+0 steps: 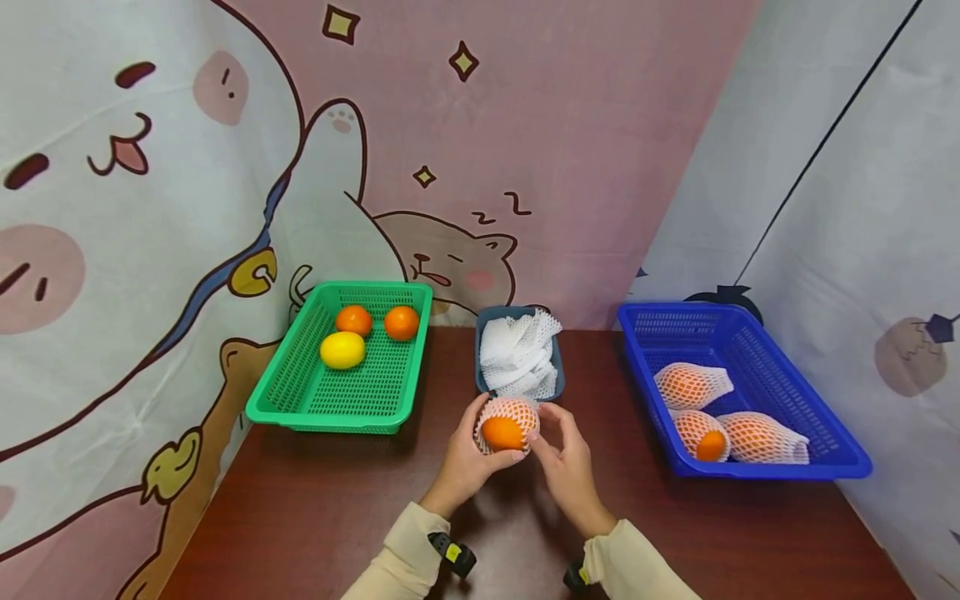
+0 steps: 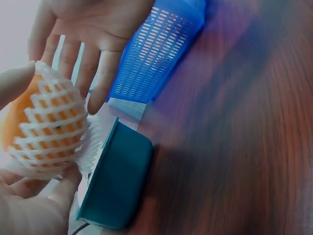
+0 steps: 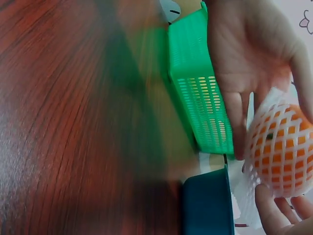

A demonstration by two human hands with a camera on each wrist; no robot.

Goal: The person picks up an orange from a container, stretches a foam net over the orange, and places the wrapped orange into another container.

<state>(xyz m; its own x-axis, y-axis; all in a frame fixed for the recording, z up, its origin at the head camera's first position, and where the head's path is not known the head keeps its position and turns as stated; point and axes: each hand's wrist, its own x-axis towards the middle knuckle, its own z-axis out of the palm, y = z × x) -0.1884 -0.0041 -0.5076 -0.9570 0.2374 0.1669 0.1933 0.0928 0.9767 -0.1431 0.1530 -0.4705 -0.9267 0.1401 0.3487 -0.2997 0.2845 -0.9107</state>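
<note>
An orange (image 1: 502, 433) sits partly inside a white foam net sleeve (image 1: 517, 406), its bare side facing up towards the head camera. My left hand (image 1: 467, 454) grips the sleeved orange from the left, thumb across the front. On the other side, my right hand (image 1: 567, 467) holds the sleeve's edge between thumb and fingers. The left wrist view shows the right thumb (image 2: 14, 84) at the net's rim. In the right wrist view the net (image 3: 283, 152) covers most of the fruit. Just behind the hands stands a small dark bin (image 1: 558, 367) of loose foam nets (image 1: 517, 350).
At the left, a green basket (image 1: 330, 421) contains two oranges (image 1: 401, 323) and a yellow lemon-like fruit (image 1: 342, 350). A blue basket (image 1: 772, 471) at the right holds three netted fruits (image 1: 690, 385). Both stand on the dark wooden table (image 1: 337, 483), before a cartoon-printed cloth (image 1: 570, 167).
</note>
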